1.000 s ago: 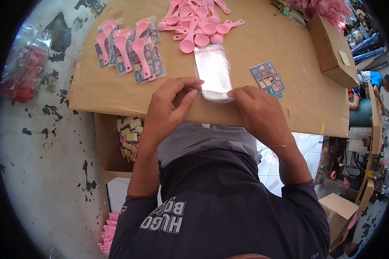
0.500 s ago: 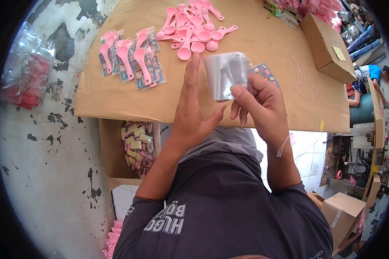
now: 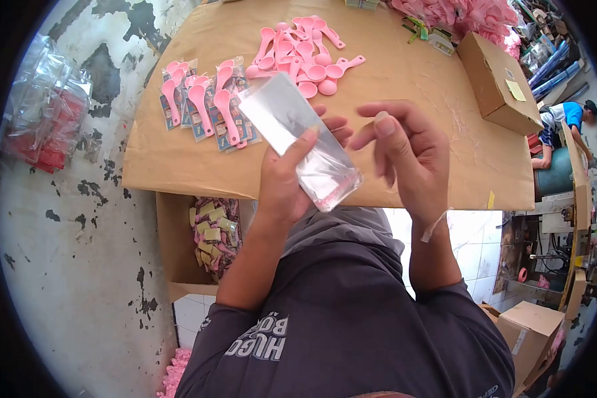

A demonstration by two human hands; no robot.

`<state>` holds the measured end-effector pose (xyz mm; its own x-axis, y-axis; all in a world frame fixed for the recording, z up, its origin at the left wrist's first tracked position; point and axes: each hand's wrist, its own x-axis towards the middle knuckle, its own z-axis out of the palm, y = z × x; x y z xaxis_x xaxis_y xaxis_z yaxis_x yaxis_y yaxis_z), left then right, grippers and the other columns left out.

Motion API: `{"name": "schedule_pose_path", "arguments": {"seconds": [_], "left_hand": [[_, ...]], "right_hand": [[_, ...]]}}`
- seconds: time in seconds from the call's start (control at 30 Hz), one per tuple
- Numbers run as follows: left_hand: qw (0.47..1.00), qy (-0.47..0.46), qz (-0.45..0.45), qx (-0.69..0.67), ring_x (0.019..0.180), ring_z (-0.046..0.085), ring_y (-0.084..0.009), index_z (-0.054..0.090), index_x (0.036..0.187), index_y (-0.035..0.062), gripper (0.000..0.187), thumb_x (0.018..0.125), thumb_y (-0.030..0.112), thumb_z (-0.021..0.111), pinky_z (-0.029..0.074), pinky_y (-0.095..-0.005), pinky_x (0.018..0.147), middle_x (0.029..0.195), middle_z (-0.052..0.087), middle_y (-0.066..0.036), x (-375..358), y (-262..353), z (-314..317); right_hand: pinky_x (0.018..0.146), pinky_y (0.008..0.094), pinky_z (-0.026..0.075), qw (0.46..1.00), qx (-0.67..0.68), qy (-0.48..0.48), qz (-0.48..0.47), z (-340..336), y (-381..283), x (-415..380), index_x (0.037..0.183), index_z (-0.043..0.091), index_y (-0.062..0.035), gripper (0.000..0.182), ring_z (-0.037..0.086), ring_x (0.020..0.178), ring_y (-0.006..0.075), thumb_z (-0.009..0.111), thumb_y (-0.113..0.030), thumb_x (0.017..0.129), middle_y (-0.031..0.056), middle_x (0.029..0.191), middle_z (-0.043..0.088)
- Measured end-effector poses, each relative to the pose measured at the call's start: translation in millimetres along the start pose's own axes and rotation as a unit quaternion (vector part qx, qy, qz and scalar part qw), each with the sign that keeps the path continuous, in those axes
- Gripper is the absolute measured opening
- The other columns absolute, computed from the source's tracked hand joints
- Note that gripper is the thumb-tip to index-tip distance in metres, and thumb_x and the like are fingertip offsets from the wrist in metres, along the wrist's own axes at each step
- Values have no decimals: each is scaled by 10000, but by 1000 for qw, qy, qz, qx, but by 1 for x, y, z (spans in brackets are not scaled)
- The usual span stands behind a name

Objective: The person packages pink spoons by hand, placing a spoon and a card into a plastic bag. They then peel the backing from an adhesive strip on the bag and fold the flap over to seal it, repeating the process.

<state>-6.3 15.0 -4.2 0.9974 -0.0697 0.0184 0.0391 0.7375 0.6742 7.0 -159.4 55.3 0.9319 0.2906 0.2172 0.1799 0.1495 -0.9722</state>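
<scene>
A stack of clear plastic bags (image 3: 302,139) lies tilted in my left hand (image 3: 286,176), the thumb pressed on top and the fingers behind it. Just to the right, my right hand (image 3: 414,149) is raised over the table, its fingers loosely curled and apart, somewhat blurred, with nothing visible in them. Beyond the bags is a pile of loose pink measuring spoons (image 3: 305,50). To its left, several pink spoons with blue printed cards in clear bags (image 3: 205,106) lie in overlapping rows.
Brown paper covers the table (image 3: 458,159). At its right edge stands a cardboard box (image 3: 497,83), with pink items in plastic (image 3: 458,16) behind. An open carton (image 3: 179,245) below the left edge holds packed pieces. Clear bags (image 3: 43,106) hang left. Another person (image 3: 570,123) is far right.
The stack of bags has passed from my right hand to my left, turned lengthwise and come closer to me. My right hand has let go and moved slightly right.
</scene>
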Motion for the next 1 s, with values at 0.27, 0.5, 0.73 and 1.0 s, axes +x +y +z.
{"name": "schedule_pose_path", "arguments": {"seconds": [0.27, 0.5, 0.73, 1.0], "left_hand": [[998, 20, 26, -45, 1255, 602, -327, 377, 1475, -27, 492, 1032, 101, 547, 506, -462, 1085, 1352, 576, -242, 4, -2, -7], [998, 46, 16, -39, 1242, 610, -325, 388, 1472, -30, 473, 1045, 112, 534, 530, -454, 1048, 1350, 579, -238, 6, -11, -20], [995, 78, 35, -46, 1187, 647, -319, 436, 1422, -45, 422, 1053, 139, 525, 543, -440, 1026, 1298, 617, -257, 15, -6, -19], [994, 89, 49, -48, 1188, 646, -335, 433, 1422, -51, 440, 1042, 145, 537, 529, -455, 1051, 1331, 596, -272, 17, -3, -13]], "right_hand": [[617, 251, 420, 972, -232, 10, 28, 0, 45, -12, 1161, 654, -55, 463, 523, 754, 95, 859, -311, 834, 18, 898, 630], [706, 343, 463, 910, -372, -22, -183, 3, 54, -7, 1061, 682, -73, 362, 560, 833, 232, 854, -181, 761, 56, 956, 618], [686, 349, 469, 860, -390, -54, -324, -5, 62, 0, 932, 701, -56, 229, 587, 821, 242, 776, 2, 723, 71, 949, 649], [676, 341, 474, 856, -402, 11, -324, -12, 72, -5, 933, 696, -44, 236, 591, 815, 233, 779, 45, 730, 85, 978, 652]]}}
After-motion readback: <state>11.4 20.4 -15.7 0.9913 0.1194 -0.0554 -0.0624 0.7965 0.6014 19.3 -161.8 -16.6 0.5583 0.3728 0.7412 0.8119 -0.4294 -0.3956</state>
